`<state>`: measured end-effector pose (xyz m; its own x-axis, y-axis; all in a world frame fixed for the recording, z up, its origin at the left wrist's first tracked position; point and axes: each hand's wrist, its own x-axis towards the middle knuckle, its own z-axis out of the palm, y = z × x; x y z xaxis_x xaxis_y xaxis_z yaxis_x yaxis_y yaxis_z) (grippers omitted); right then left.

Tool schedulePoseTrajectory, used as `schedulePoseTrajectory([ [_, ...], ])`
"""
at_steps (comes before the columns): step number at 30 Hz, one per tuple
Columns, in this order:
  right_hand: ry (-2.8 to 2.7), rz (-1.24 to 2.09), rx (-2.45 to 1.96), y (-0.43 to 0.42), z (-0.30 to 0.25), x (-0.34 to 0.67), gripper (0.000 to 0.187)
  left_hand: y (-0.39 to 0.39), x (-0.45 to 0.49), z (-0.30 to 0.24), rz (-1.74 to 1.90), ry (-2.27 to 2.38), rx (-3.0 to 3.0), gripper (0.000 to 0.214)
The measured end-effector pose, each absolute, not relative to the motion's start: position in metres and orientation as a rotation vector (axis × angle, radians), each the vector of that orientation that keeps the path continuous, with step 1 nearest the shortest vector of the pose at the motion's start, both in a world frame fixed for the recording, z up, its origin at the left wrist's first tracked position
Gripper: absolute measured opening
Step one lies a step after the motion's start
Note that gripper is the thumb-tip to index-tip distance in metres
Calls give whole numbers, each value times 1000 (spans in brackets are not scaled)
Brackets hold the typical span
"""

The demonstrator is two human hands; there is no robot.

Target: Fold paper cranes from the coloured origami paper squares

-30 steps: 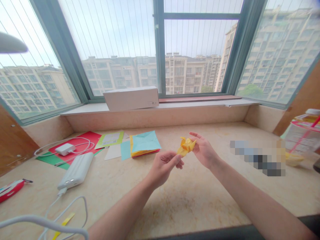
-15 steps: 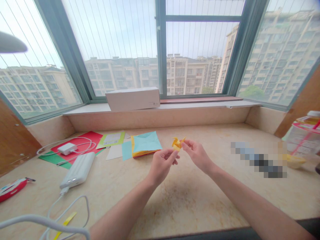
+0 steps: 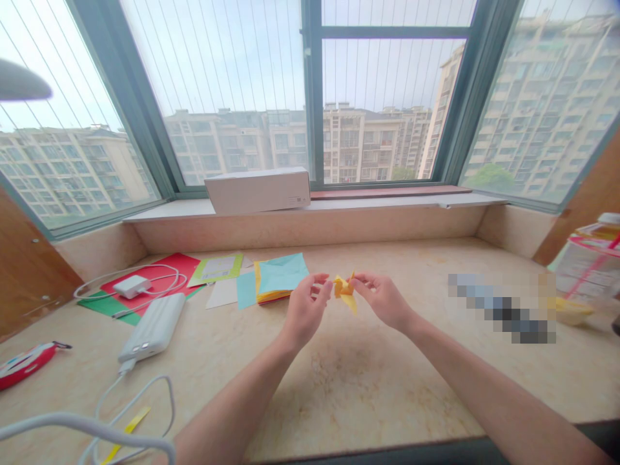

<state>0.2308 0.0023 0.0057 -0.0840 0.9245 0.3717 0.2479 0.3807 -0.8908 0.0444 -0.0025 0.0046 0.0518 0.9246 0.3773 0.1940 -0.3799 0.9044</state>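
A small yellow origami figure (image 3: 345,289) with several pointed flaps is held above the tabletop, between my two hands. My right hand (image 3: 382,298) pinches its right side between thumb and fingertips. On the opposite side, my left hand (image 3: 306,311) has its thumb and curled fingers closed at the figure's left edge. One yellow point hangs downward from the folds. Just behind my left hand lies a stack of coloured paper sheets (image 3: 281,274), light blue on top with yellow and red beneath, its right corner partly hidden by the fingers.
To the left lie a white power bank (image 3: 154,329), a charger (image 3: 132,286) with cables, red paper (image 3: 167,271) and a red tape-like object (image 3: 29,365). A white box (image 3: 259,192) sits on the sill. A plastic container (image 3: 584,265) stands at right, near a blurred-out patch.
The yellow origami figure has been turned, so one point now hangs down. My left hand has shifted slightly up and left, with its fingers regripping at the figure's left side.
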Motion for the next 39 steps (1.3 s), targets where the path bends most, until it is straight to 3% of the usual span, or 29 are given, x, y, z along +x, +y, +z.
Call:
schedulePoseTrajectory([
  [7,-1640,745,-1034,-1,6,228,21,-3,45,4,1365,1155,1742,26],
  [14,-1548,642,-1129,14,-3,239,21,8,37,2,1491,1293,1686,29],
  [19,-1401,443,-1343,48,-21,280,24,21,26,0,1438,1439,1768,26],
  [24,-1362,331,-1437,82,-25,322,30,13,32,-4,1404,1274,2027,20],
  [31,-1631,250,-1529,147,-3,358,11,-14,48,-13,1101,1128,2519,23],
  [39,-1807,197,-1642,221,-14,379,16,-21,49,-10,1147,1069,2769,23],
])
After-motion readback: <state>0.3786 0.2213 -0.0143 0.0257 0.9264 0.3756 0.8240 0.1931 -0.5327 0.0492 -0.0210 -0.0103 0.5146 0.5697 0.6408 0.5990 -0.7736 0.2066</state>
